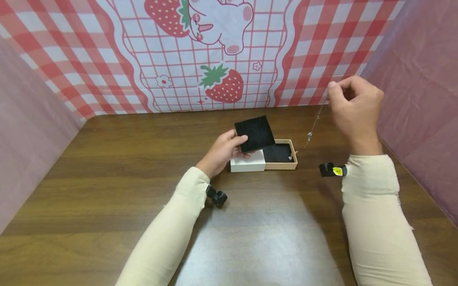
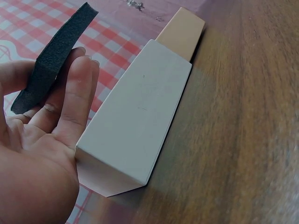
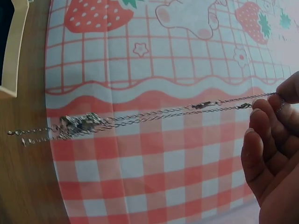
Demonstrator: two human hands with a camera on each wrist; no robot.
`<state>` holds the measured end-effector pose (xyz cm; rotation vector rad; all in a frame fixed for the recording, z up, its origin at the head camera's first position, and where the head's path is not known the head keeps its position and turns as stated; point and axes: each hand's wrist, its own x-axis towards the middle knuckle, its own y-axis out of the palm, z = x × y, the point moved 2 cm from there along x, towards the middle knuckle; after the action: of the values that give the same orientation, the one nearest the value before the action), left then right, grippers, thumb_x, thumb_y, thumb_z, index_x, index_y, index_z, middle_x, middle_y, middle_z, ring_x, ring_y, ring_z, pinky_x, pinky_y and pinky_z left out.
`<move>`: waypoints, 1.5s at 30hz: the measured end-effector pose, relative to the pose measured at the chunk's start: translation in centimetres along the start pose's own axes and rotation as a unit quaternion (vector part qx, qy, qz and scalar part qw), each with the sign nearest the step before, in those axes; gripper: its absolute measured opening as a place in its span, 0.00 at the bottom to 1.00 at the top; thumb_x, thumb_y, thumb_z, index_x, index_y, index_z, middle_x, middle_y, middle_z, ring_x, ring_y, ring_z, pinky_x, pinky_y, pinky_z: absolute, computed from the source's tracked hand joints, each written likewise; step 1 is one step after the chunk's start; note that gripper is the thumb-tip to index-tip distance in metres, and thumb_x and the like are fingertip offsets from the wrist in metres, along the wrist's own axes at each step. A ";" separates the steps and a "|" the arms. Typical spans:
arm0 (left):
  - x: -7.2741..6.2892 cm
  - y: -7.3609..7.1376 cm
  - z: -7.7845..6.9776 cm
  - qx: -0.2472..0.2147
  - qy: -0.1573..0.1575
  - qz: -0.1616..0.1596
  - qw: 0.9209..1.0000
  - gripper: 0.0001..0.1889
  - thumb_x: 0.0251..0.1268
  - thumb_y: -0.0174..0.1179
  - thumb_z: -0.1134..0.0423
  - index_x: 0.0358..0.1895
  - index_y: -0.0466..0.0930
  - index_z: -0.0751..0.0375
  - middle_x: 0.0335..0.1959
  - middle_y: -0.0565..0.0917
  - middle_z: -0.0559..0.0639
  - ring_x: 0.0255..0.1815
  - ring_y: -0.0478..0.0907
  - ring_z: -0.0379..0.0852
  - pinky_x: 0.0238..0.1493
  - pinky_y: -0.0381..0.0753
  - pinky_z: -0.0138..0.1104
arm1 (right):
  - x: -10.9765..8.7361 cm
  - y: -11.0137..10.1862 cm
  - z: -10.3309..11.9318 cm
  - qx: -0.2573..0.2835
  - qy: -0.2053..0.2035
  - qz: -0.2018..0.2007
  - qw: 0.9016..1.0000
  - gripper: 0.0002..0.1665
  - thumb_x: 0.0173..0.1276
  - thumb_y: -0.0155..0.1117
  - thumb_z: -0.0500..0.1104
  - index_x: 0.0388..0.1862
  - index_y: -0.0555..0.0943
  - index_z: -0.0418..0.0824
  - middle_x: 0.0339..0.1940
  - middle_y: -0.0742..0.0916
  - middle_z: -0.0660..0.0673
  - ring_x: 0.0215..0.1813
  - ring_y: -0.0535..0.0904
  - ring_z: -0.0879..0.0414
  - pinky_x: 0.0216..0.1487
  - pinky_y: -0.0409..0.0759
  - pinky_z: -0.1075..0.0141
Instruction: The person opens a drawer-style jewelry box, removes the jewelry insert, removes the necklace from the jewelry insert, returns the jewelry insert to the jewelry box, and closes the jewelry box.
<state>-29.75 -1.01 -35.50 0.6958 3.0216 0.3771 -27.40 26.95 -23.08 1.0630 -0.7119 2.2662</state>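
Note:
My left hand (image 1: 225,149) grips a thin square black foam pad (image 1: 255,133) between thumb and fingers, tilted above the box. In the left wrist view the pad (image 2: 58,58) appears edge-on. Raised at the right, my right hand (image 1: 358,109) pinches one end of a fine silver chain (image 1: 315,123). The chain hangs doubled, with a cluster of silver ornaments (image 3: 81,122) showing in the right wrist view. Below the pad on the table lies a white box sleeve (image 1: 247,163), its tan drawer (image 1: 280,167) slid partly out to the right. Black lining (image 1: 277,153) shows inside the drawer.
The box lies on a brown wooden table (image 1: 107,190). A red-and-white checked cloth with strawberries (image 1: 225,85) hangs behind it. Pinkish fabric walls (image 1: 422,91) stand on both sides. Each wrist carries a small black camera (image 1: 216,196).

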 end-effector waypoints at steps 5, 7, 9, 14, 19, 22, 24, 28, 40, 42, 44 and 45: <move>0.0 0.0 0.0 0.000 0.001 -0.001 1.000 0.17 0.78 0.51 0.66 0.61 0.70 0.74 0.51 0.82 0.68 0.39 0.85 0.49 0.40 0.83 0.37 | 0.2 -0.6 -0.6 -0.019 0.015 0.020 0.999 0.17 0.67 0.64 0.44 0.27 0.83 0.29 0.19 0.79 0.70 0.23 0.74 0.71 0.29 0.65 0.73; 0.0 0.0 0.1 -0.001 0.002 -0.001 1.000 0.17 0.78 0.51 0.66 0.61 0.70 0.74 0.51 0.82 0.68 0.39 0.85 0.49 0.40 0.83 0.37 | 0.3 -0.8 -0.8 -0.026 0.017 0.029 0.999 0.17 0.67 0.64 0.45 0.27 0.84 0.30 0.19 0.79 0.71 0.23 0.73 0.71 0.30 0.65 0.73; 0.0 0.0 0.0 -0.001 0.003 -0.002 1.000 0.17 0.77 0.51 0.66 0.61 0.70 0.74 0.51 0.82 0.68 0.39 0.85 0.49 0.40 0.83 0.38 | 0.4 -0.9 -0.9 -0.042 0.016 0.041 0.998 0.18 0.67 0.64 0.46 0.27 0.84 0.30 0.19 0.77 0.72 0.24 0.71 0.71 0.31 0.64 0.73; 0.0 0.0 -0.1 -0.002 0.007 -0.004 1.000 0.17 0.77 0.51 0.66 0.61 0.70 0.74 0.51 0.82 0.68 0.39 0.85 0.49 0.40 0.83 0.38 | 0.5 -1.2 -1.1 -0.089 0.013 0.078 0.993 0.20 0.66 0.64 0.49 0.29 0.85 0.31 0.19 0.74 0.72 0.25 0.67 0.69 0.32 0.62 0.74; -0.1 0.0 -0.1 -0.001 0.007 -0.001 1.000 0.17 0.77 0.51 0.66 0.61 0.70 0.74 0.52 0.81 0.68 0.39 0.85 0.49 0.40 0.84 0.38 | 0.6 -1.5 -1.1 -0.103 0.019 0.091 0.990 0.20 0.67 0.64 0.49 0.30 0.85 0.31 0.19 0.73 0.72 0.26 0.68 0.69 0.33 0.62 0.75; -0.1 0.0 -0.1 0.000 0.008 -0.001 1.000 0.17 0.77 0.51 0.66 0.61 0.70 0.74 0.52 0.81 0.68 0.39 0.85 0.49 0.40 0.84 0.38 | 0.6 -1.6 -1.2 -0.118 0.025 0.101 0.988 0.21 0.67 0.63 0.50 0.31 0.85 0.31 0.19 0.73 0.73 0.26 0.68 0.68 0.33 0.62 0.75; 0.0 0.0 -0.1 0.000 0.008 -0.002 1.000 0.17 0.77 0.51 0.66 0.61 0.70 0.74 0.52 0.81 0.68 0.39 0.85 0.49 0.40 0.84 0.38 | 0.6 -1.7 -1.3 -0.132 0.030 0.114 0.984 0.21 0.68 0.63 0.51 0.32 0.85 0.32 0.19 0.73 0.72 0.27 0.68 0.67 0.33 0.62 0.74; 0.0 0.0 0.0 0.002 0.008 -0.002 1.000 0.17 0.77 0.51 0.66 0.61 0.70 0.74 0.52 0.81 0.68 0.39 0.85 0.49 0.39 0.84 0.37 | 0.6 -1.8 -1.5 -0.161 0.039 0.147 0.975 0.21 0.69 0.61 0.52 0.34 0.86 0.33 0.22 0.80 0.58 0.28 0.69 0.62 0.32 0.63 0.72; -0.1 0.1 0.0 0.001 0.007 -0.005 1.000 0.16 0.77 0.51 0.66 0.60 0.70 0.74 0.52 0.81 0.68 0.38 0.85 0.49 0.39 0.84 0.37 | 0.2 -1.8 -2.0 -0.186 0.059 0.190 0.962 0.23 0.72 0.58 0.53 0.40 0.85 0.33 0.32 0.85 0.36 0.32 0.71 0.52 0.32 0.64 0.67; -0.1 0.1 0.0 0.000 0.007 -0.005 1.000 0.16 0.77 0.51 0.66 0.59 0.70 0.74 0.51 0.81 0.68 0.38 0.85 0.49 0.39 0.84 0.37 | 0.2 -1.8 -2.0 -0.186 0.062 0.193 0.961 0.23 0.72 0.58 0.53 0.40 0.85 0.33 0.33 0.85 0.36 0.32 0.71 0.52 0.32 0.65 0.67; 0.0 0.1 0.0 0.000 0.006 -0.006 1.000 0.15 0.77 0.51 0.66 0.59 0.71 0.74 0.51 0.82 0.68 0.38 0.85 0.49 0.38 0.84 0.37 | 0.2 -1.7 -2.2 -0.186 0.064 0.197 0.960 0.23 0.72 0.58 0.53 0.40 0.85 0.33 0.33 0.85 0.36 0.32 0.71 0.51 0.32 0.65 0.66; 0.0 0.1 0.1 0.000 0.006 -0.007 1.000 0.15 0.77 0.52 0.66 0.59 0.71 0.74 0.50 0.82 0.68 0.38 0.85 0.49 0.38 0.84 0.37 | 0.2 -1.8 -2.2 -0.186 0.065 0.199 0.960 0.23 0.72 0.58 0.53 0.40 0.85 0.33 0.33 0.85 0.36 0.32 0.71 0.51 0.32 0.65 0.66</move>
<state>-29.67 -0.94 -35.53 0.6749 3.0357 0.3807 -27.51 29.69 -23.73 0.6245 -1.3300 2.3617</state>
